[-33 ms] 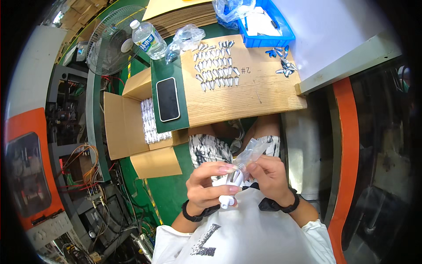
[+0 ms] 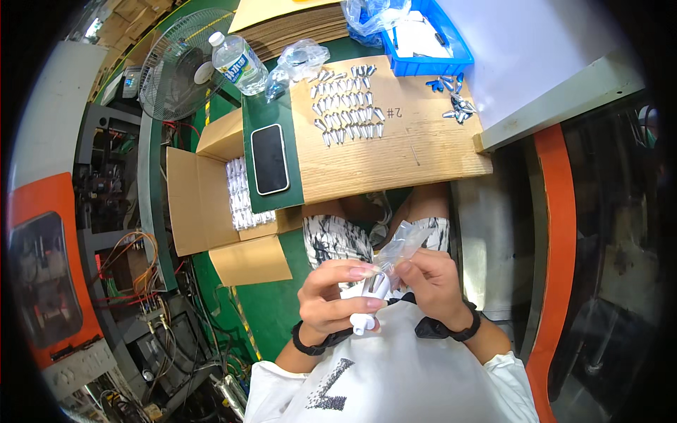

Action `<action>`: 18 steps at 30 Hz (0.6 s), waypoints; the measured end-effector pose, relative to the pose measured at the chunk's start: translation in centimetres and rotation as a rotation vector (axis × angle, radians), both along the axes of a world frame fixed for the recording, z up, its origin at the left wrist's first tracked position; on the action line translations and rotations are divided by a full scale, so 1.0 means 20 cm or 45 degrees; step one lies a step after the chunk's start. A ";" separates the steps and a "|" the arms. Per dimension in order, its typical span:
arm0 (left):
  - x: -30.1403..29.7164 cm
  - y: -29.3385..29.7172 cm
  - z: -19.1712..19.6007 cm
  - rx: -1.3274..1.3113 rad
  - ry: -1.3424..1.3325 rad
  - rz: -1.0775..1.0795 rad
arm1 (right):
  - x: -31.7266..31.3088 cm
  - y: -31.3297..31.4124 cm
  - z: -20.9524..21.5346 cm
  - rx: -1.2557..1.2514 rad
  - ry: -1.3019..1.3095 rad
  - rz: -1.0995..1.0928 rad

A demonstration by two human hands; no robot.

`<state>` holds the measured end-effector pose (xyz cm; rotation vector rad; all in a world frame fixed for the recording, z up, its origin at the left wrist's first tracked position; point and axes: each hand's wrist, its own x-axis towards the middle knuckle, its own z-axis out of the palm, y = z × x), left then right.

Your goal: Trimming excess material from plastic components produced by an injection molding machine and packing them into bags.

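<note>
Above my lap, my left hand (image 2: 333, 296) is closed around a white plastic part (image 2: 362, 321) with a flanged, stubby lower end. A narrow, shiny metal-looking piece (image 2: 376, 283) shows at its upper end, between my fingers. My right hand (image 2: 431, 280) pinches a clear plastic bag (image 2: 403, 244) just beside the part. The bag's lower edge meets the upper end of the part; whether the part is inside it cannot be made out. Rows of small silver metal pieces (image 2: 348, 106) lie on the cardboard sheet (image 2: 367, 166) beyond my knees.
A phone (image 2: 270, 159) lies left of the cardboard. Behind it stand a water bottle (image 2: 240, 65) and a fan (image 2: 185, 67). An open carton (image 2: 197, 190) holds white wrapped parts. Silver and blue pieces (image 2: 458, 106) lie near the blue bin (image 2: 430, 65). Machinery flanks both sides.
</note>
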<state>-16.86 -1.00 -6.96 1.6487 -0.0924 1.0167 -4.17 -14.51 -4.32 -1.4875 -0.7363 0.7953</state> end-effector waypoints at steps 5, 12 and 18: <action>-0.01 0.00 0.00 -0.034 -0.028 0.055 | -0.01 0.01 0.00 -0.031 0.327 0.032; 0.01 0.00 0.01 -0.043 -0.107 -0.048 | -0.02 0.02 0.00 0.010 0.153 0.040; 0.00 -0.02 -0.01 -0.140 -0.088 -0.065 | -0.01 0.01 -0.02 0.072 0.014 0.075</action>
